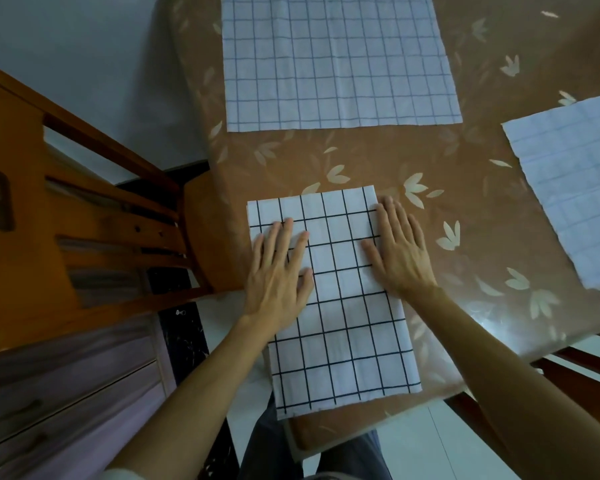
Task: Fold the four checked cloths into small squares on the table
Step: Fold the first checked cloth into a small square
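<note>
A white cloth with bold black checks (340, 320) lies folded into a long rectangle at the table's near corner, its near end hanging over the edge. My left hand (279, 271) rests flat on its left part, fingers spread. My right hand (400, 247) presses flat on its right edge, partly on the table. A larger white cloth with thin blue checks (336, 60) lies spread flat at the far middle. A third pale checked cloth (575, 188) lies at the right, cut off by the frame. Neither hand grips anything.
The table (465, 209) wears a brown cover with pale leaf prints. An orange wooden chair (94, 216) stands close against the table's left side. A drawer unit (66, 403) sits at the lower left. White floor tiles show below the table's near edge.
</note>
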### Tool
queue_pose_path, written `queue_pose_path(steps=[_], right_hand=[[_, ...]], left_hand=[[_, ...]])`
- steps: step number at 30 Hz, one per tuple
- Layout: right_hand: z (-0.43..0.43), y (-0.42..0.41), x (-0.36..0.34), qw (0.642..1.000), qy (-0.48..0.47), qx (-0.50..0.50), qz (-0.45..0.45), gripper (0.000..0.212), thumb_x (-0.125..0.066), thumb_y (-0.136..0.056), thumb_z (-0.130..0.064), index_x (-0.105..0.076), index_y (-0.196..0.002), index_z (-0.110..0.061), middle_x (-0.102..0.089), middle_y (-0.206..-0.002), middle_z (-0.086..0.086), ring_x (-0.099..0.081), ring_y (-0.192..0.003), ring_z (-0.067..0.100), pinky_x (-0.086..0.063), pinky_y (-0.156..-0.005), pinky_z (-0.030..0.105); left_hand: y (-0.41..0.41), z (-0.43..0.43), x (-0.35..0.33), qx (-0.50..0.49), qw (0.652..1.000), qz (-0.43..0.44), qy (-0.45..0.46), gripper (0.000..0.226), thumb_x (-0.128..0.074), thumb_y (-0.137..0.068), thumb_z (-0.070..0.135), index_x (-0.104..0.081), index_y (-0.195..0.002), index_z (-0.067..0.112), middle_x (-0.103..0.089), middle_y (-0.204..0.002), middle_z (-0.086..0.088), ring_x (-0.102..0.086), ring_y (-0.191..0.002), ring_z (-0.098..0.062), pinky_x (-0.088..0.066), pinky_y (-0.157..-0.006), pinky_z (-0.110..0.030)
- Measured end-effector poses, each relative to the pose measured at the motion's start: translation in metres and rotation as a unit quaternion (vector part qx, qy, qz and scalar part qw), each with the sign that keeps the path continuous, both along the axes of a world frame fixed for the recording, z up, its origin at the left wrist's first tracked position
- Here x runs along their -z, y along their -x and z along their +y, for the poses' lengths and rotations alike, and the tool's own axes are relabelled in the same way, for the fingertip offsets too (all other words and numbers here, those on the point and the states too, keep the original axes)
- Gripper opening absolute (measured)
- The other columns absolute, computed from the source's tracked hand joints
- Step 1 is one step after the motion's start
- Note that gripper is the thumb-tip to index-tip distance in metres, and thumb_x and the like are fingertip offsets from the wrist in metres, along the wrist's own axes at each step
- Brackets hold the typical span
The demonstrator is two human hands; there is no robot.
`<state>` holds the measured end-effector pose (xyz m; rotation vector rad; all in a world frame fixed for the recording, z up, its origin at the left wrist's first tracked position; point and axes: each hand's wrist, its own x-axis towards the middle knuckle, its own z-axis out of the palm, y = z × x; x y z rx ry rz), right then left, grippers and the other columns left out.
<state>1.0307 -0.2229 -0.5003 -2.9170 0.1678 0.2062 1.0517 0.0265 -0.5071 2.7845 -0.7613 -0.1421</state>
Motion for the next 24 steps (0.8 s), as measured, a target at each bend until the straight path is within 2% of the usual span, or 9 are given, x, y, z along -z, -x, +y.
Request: queue_pose_path(steps=[2, 4, 6, 8, 10, 13, 16, 20, 24], right_hand=[[0.003, 0.007, -0.007, 0.999, -0.029, 0.027, -0.005, 0.064, -0.026, -0.105, -0.046, -0.012, -0.158, -0.012, -0.01, -0.166, 0.006, -0.007, -0.153, 0.023, -0.003, -0.123, 0.038], [0.006, 0.019, -0.017, 0.996, -0.071, 0.047, -0.024, 0.056, -0.033, -0.104, -0.036, -0.025, -0.154, -0.012, -0.031, -0.159, 0.009, -0.028, -0.145, 0.03, -0.022, -0.118, 0.044], [0.009, 0.034, -0.027, 0.992, -0.1, 0.061, -0.052, 0.047, -0.043, -0.101, -0.026, -0.04, -0.145, -0.011, -0.052, -0.138, 0.012, -0.049, -0.119, 0.033, -0.04, -0.1, 0.043], [0.013, 0.046, -0.037, 0.984, -0.147, 0.088, -0.044, 0.043, -0.053, -0.098, -0.02, -0.044, -0.139, -0.012, -0.054, -0.12, 0.007, -0.052, -0.102, 0.026, -0.047, -0.087, 0.04], [0.015, 0.054, -0.045, 0.973, -0.191, 0.128, -0.005, 0.048, -0.062, -0.094, -0.02, -0.043, -0.138, -0.015, -0.05, -0.112, 0.0, -0.052, -0.096, 0.019, -0.05, -0.08, 0.035], [0.015, 0.056, -0.051, 0.958, -0.221, 0.178, 0.044, 0.052, -0.068, -0.089, -0.019, -0.044, -0.135, -0.017, -0.053, -0.101, -0.003, -0.053, -0.088, 0.015, -0.048, -0.075, 0.032], [0.014, 0.054, -0.053, 0.934, -0.267, 0.226, 0.069, 0.052, -0.069, -0.088, -0.016, -0.046, -0.134, -0.015, -0.062, -0.093, -0.004, -0.061, -0.089, 0.018, -0.054, -0.081, 0.038], [0.014, 0.06, -0.057, 0.912, -0.311, 0.256, 0.077, 0.049, -0.066, -0.092, -0.021, -0.046, -0.137, -0.016, -0.065, -0.085, -0.003, -0.061, -0.079, 0.01, -0.048, -0.073, 0.024], [0.006, 0.071, -0.059, 0.903, -0.34, 0.257, 0.059, 0.051, -0.068, -0.092, -0.025, -0.047, -0.138, -0.017, -0.067, -0.082, 0.0, -0.064, -0.079, 0.012, -0.047, -0.069, 0.02]], left_hand=[[-0.003, 0.0, -0.001, -0.004, 0.999, 0.021, 0.03, 0.063, -0.04, -0.099, 0.042, -0.03, -0.155, 0.016, -0.013, -0.166, -0.013, -0.008, -0.154, -0.029, -0.011, -0.124, -0.05], [-0.007, 0.001, -0.004, -0.012, 0.995, 0.055, 0.077, 0.061, -0.044, -0.097, 0.044, -0.038, -0.151, 0.017, -0.018, -0.166, -0.011, -0.011, -0.154, -0.027, -0.01, -0.125, -0.048], [-0.012, 0.004, -0.009, -0.017, 0.988, 0.088, 0.123, 0.059, -0.053, -0.094, 0.044, -0.046, -0.145, 0.017, -0.025, -0.163, -0.01, -0.017, -0.153, -0.028, -0.015, -0.124, -0.049], [-0.016, 0.008, -0.014, -0.02, 0.985, 0.093, 0.144, 0.057, -0.066, -0.09, 0.038, -0.052, -0.14, 0.015, -0.032, -0.16, -0.011, -0.023, -0.151, -0.029, -0.023, -0.12, -0.054], [-0.014, 0.011, -0.02, -0.043, 0.987, 0.051, 0.149, 0.053, -0.072, -0.087, 0.032, -0.056, -0.134, 0.014, -0.038, -0.156, -0.012, -0.028, -0.148, -0.031, -0.029, -0.117, -0.054], [0.005, 0.018, -0.033, -0.174, 0.962, 0.014, 0.212, 0.043, -0.07, -0.09, 0.027, -0.058, -0.13, 0.013, -0.048, -0.144, -0.012, -0.042, -0.135, -0.028, -0.038, -0.111, -0.041], [0.036, 0.028, -0.039, -0.277, 0.926, 0.073, 0.244, 0.043, -0.069, -0.091, 0.024, -0.055, -0.131, 0.014, -0.053, -0.129, -0.009, -0.053, -0.118, -0.026, -0.052, -0.096, -0.043], [0.053, 0.033, -0.044, -0.301, 0.912, 0.143, 0.238, 0.046, -0.071, -0.09, 0.025, -0.053, -0.131, 0.015, -0.055, -0.121, -0.006, -0.06, -0.103, -0.023, -0.057, -0.085, -0.044], [0.05, 0.03, -0.051, -0.314, 0.907, 0.169, 0.225, 0.045, -0.072, -0.09, 0.027, -0.054, -0.13, 0.018, -0.055, -0.12, -0.004, -0.061, -0.097, -0.02, -0.057, -0.084, -0.04]])
